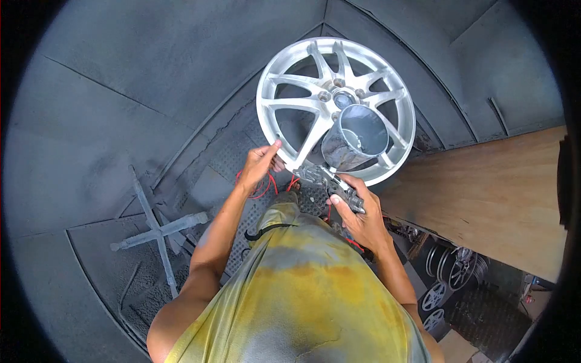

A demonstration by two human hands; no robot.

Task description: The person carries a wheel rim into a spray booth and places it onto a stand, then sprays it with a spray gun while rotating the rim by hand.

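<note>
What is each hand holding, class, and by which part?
Right hand: the spray gun, by its body. Left hand: the wheel, by its outer rim.

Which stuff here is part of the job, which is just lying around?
In use:
- silver wheel, left hand on its edge
- spray gun with cup, in the right hand
- red hose, probably; its connection isn't visible

Apparently just around:
- cross-shaped stand, on the left
- other wheels, lower right
</note>
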